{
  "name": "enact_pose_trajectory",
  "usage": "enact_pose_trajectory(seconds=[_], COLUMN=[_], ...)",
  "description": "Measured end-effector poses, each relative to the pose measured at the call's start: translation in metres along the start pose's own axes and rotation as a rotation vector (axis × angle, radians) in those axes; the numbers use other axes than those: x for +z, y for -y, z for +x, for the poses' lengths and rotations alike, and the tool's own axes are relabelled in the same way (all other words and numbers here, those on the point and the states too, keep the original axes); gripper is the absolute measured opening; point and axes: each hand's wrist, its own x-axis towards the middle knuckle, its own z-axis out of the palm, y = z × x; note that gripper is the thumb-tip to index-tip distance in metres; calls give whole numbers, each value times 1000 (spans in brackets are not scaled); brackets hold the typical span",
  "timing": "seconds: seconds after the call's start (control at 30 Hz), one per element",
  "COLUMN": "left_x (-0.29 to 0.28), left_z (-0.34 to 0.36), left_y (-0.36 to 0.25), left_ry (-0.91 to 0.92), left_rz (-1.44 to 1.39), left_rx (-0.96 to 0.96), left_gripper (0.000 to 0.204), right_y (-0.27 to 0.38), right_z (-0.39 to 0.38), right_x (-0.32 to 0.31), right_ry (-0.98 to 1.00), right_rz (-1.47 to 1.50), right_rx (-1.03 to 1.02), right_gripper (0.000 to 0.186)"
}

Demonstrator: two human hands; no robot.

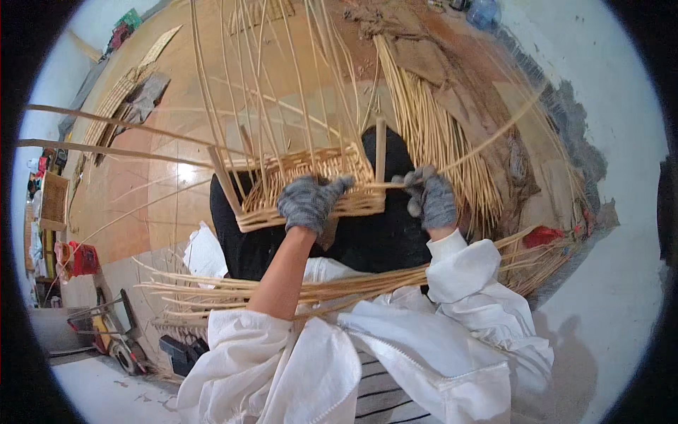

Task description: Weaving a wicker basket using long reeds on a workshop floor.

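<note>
A half-woven pale cane basket [261, 219] rests on my black-clad legs, with long upright stakes rising from it and thicker wooden posts at its corners. My left hand [311, 201], in a grey knitted glove, grips the front wall of the basket, thumb toward the right. Just beyond the basket's right corner, my right hand [429, 196], gloved alike, is closed on a long cane strand [498, 131] that runs from the weave up to the upper right. A bundle of loose canes [311, 290] lies across my lap.
A thick bundle of canes [438, 134] on brown sacking [409, 56] lies right of me, beside a rough wall [607, 106]. Flat woven strips [113, 113] lie at left, near a wicker box [55, 201], red items [83, 259] and a yellow wheeled machine [116, 339]. A blue jug [484, 15] stands behind.
</note>
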Motion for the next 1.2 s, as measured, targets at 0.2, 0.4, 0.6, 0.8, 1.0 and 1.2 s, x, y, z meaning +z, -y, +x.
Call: enact_pose_trajectory(seconds=[0.2, 0.4, 0.6, 0.8, 1.0, 1.2], left_x=[-32, -45, -48, -119, -191, -86], left_z=[-30, -175, -182, -181, -173, -152], left_y=[46, 128, 143, 229, 398, 300], left_ry=[-130, 394, 517, 269, -228, -328], left_rz=[-617, 70, 162, -185, 537, -285], left_rx=[546, 700, 511, 450, 194, -50], left_gripper=[59, 36, 28, 19, 16, 21], right_y=[56, 24, -20, -9, -65, -94], right_z=[-49, -157, -164, -166, -156, -149], right_x=[11, -5, 30, 53, 98, 121], right_ry=[212, 903, 1183, 823, 1009, 969], right_rz=[-470, -1544, -1691, -1089, -1497, -1655], right_rx=[98, -512, -414, 192, -350, -492], right_gripper=[26, 19, 20, 25, 34, 35])
